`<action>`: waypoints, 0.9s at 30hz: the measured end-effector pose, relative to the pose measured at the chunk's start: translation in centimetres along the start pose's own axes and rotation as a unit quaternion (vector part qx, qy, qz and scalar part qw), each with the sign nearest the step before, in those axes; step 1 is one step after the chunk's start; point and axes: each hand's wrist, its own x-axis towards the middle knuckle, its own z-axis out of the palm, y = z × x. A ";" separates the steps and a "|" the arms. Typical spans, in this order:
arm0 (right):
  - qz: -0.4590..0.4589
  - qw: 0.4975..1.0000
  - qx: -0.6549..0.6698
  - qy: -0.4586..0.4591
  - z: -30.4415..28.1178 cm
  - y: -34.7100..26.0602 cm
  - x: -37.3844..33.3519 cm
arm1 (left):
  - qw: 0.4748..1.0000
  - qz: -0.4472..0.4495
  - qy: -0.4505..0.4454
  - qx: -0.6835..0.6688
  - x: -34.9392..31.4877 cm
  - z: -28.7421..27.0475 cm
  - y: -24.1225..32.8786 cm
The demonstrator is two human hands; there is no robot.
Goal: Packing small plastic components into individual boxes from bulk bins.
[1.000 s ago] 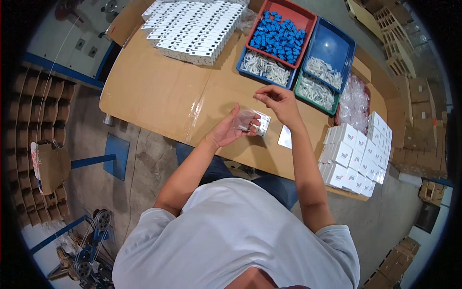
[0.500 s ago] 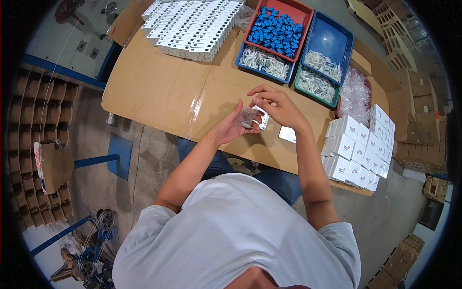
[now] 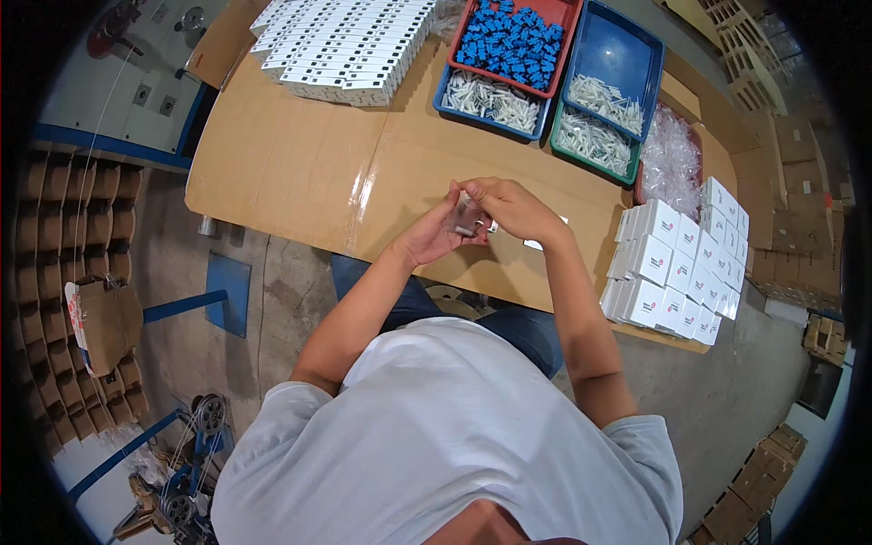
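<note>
Half-curled left hand [image 3: 431, 236] is holding the bag [image 3: 465, 215], right hand [image 3: 520, 209] is now joining, bunched up (grip unclear), making it two-handed.

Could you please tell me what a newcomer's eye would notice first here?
Probably the bright blue parts heaped in a red tray on the far side of the table. Next, the white boxes stacked at its right end. Nearer, the left hand and right hand meet at a clear bag.

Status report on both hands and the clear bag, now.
Left hand holds clear bag. Right hand at bag's top, grip unclear. Flat white piece partly hidden by right wrist.
</note>
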 end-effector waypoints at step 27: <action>0.138 0.754 -0.287 0.575 -19.1 16.8 2.2 | 0.956 -0.229 -0.006 -0.185 -1.6 -7.6 -4.6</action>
